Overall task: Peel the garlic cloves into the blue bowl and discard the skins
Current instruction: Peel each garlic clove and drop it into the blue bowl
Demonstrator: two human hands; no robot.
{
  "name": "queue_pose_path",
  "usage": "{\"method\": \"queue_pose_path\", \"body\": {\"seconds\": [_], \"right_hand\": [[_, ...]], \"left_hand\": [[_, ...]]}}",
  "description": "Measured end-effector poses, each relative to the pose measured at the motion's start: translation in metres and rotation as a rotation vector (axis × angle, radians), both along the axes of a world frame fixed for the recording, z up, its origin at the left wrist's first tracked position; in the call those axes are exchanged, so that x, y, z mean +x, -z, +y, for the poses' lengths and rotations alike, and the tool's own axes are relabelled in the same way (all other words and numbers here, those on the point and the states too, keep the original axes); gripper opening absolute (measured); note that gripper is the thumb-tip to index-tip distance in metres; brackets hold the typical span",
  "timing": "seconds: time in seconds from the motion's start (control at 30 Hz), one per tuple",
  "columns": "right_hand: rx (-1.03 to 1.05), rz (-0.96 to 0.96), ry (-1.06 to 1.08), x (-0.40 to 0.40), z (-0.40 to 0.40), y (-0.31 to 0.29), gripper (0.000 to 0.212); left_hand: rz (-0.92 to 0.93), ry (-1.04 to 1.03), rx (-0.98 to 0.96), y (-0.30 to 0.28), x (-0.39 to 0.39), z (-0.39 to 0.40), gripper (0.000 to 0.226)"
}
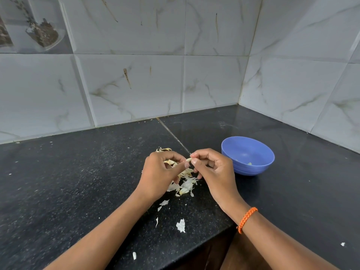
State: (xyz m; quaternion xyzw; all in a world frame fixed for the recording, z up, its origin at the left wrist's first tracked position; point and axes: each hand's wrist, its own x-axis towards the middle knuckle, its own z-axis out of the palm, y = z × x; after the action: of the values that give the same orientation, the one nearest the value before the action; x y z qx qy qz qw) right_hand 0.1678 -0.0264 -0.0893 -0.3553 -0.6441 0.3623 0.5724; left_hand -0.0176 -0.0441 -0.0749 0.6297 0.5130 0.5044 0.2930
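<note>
A small pale garlic clove (188, 160) is pinched between both hands above the black counter. My left hand (162, 171) grips it from the left with curled fingers, and more garlic shows inside that palm. My right hand (211, 166) pinches the clove's right end between thumb and forefinger. Under the hands lies a heap of papery garlic skins (185, 185). The blue bowl (247, 155) stands just right of my right hand, with a small pale piece at its bottom.
Loose skin scraps (181, 225) are scattered on the black granite counter (78, 182) toward its front edge. Marble-look tiled walls (136, 84) meet in a corner behind and to the right. An orange braided band (247, 219) circles my right wrist.
</note>
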Motion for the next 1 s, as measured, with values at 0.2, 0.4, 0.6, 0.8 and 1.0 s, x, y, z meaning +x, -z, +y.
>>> {"method": "queue_pose_path", "body": {"seconds": [0.2,0.4,0.6,0.8,1.0], "right_hand": [[0.105,-0.116,0.051,-0.0040,-0.0039,-0.0008,0.014],[0.126,-0.142,0.074,-0.0034,-0.0033,0.0003,0.015],[0.119,-0.130,0.062,-0.0030,-0.0012,0.0025,0.028],[0.035,-0.029,0.038,0.0007,-0.0003,0.0022,0.015],[0.031,-0.010,0.039,0.0019,0.0016,0.0019,0.014]], "left_hand": [[-0.034,0.016,0.019,0.0012,0.0000,0.0003,0.010],[-0.063,0.021,0.046,0.0010,0.0007,0.0009,0.007],[-0.002,-0.032,0.096,0.0029,-0.0006,0.0019,0.025],[0.150,-0.104,0.113,0.0009,-0.0001,-0.0004,0.018],[0.142,-0.076,0.106,0.0010,-0.0010,-0.0003,0.015]]}}
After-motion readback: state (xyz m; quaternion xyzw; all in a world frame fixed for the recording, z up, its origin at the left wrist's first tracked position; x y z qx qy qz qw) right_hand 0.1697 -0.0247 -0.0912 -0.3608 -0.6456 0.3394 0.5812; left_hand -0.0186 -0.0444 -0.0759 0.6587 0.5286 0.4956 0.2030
